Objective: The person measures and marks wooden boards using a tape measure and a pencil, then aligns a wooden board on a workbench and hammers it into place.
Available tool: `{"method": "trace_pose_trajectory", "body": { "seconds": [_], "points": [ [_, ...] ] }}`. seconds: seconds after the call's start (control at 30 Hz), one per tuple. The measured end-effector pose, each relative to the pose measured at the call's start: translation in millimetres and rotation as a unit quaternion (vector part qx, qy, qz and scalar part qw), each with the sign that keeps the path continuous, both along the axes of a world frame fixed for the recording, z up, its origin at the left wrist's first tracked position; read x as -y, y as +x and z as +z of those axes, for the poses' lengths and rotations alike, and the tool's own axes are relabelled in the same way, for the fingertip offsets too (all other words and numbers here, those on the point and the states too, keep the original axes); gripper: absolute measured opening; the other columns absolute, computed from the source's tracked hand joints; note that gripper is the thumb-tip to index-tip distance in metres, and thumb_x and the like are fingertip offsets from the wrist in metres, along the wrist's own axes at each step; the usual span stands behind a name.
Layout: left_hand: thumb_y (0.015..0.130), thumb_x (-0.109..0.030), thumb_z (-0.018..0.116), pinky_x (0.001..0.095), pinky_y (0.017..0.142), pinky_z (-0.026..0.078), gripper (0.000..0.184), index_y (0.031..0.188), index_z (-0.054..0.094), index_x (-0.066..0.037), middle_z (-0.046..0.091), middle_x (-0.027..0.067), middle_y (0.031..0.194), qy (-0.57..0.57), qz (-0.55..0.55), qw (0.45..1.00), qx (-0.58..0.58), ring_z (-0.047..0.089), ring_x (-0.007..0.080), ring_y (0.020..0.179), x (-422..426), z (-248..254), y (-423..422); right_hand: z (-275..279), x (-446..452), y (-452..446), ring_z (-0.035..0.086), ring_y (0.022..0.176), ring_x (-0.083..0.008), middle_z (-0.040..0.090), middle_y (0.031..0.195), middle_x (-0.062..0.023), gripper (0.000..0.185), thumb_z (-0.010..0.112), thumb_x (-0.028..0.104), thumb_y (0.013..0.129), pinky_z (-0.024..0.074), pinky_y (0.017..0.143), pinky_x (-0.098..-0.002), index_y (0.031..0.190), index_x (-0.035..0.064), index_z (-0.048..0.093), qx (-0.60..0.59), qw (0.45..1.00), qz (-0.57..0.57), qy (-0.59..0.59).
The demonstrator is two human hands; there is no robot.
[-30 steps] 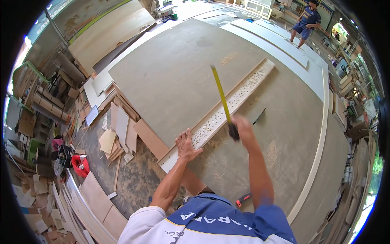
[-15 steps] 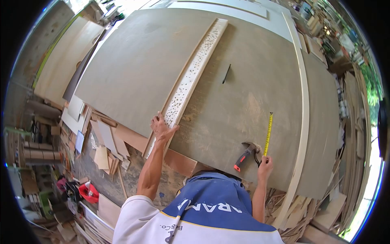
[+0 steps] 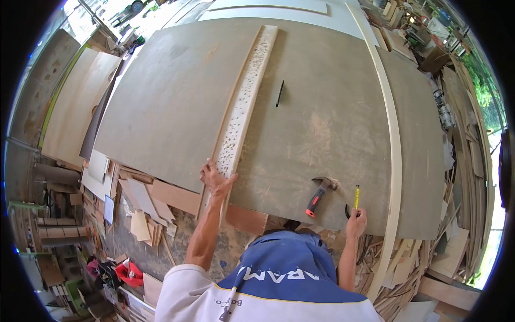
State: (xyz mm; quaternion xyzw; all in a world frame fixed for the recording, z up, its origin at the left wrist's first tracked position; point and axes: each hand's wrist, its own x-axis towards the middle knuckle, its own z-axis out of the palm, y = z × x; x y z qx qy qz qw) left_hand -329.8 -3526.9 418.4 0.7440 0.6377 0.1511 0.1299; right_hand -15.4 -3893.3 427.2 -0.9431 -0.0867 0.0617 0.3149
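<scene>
A long, narrow wooden tray-like piece (image 3: pixel 240 107) with a white, dark-speckled face lies lengthwise on the large grey-brown board (image 3: pixel 177 91). My left hand (image 3: pixel 216 180) rests across its near end with fingers spread. At the right near edge, my right hand (image 3: pixel 356 219) is closed round a tape measure, whose short yellow blade (image 3: pixel 357 196) sticks out forward. A hammer (image 3: pixel 320 196) with a black and red handle lies to the left of that hand. Farther forward on the board is a thin dark pen-like object (image 3: pixel 280 94).
A long pale strip (image 3: pixel 390 118) runs along the board's right side. Wood offcuts (image 3: pixel 145 225) lie on the floor at left, and more scraps (image 3: pixel 399 263) at lower right. A red bag (image 3: pixel 129 273) sits at lower left. White panels (image 3: pixel 289 16) lie beyond the board.
My right hand has moved from beside the speckled piece to the board's right near edge. The tape's yellow blade is much shorter. The camera view has turned; my left hand stays on the piece.
</scene>
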Motion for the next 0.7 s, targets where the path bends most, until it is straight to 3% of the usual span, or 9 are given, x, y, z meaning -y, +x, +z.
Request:
{"method": "trace_pose_trajectory", "body": {
  "seconds": [0.13,0.33,0.7],
  "points": [
    [0.051,-0.041,0.085,0.0485,0.102,0.028,0.116,0.142,0.031,0.004,0.042,0.0175,0.122,-0.008,0.007,1.0,0.023,0.036,0.0351,0.119,7.5,2.3,14.1,13.6,-25.8,10.8,0.057,0.095,-0.0351,0.058,0.098,-0.0177,0.031,0.059,0.028,0.091,0.0448,0.081,-0.0452,0.105,0.0009,0.057,0.033,0.992,0.021,-0.116],
    [0.053,-0.045,0.083,0.0479,0.103,0.026,0.117,0.144,0.029,0.005,0.041,0.0175,0.123,-0.019,0.008,1.0,-0.01,0.035,0.035,0.12,6.2,3.5,15.6,-4.5,-41.4,28.7,0.051,0.108,-0.0364,0.052,0.112,-0.0178,0.033,0.06,0.029,0.092,0.0437,0.086,-0.0458,0.115,0.0065,0.054,0.115,0.974,0.063,-0.187],
    [0.054,-0.039,0.085,0.0477,0.103,0.025,0.114,0.143,0.03,0.007,0.042,0.019,0.122,-0.001,0.0,1.0,0.008,0.036,0.0357,0.119,8.9,8.7,16.4,-13.1,-18.1,19.9,0.051,0.102,-0.0334,0.052,0.105,-0.0158,0.03,0.066,0.021,0.088,0.0427,0.087,-0.0441,0.112,0.0064,0.055,0.143,0.981,0.064,-0.116]
  ]
}}
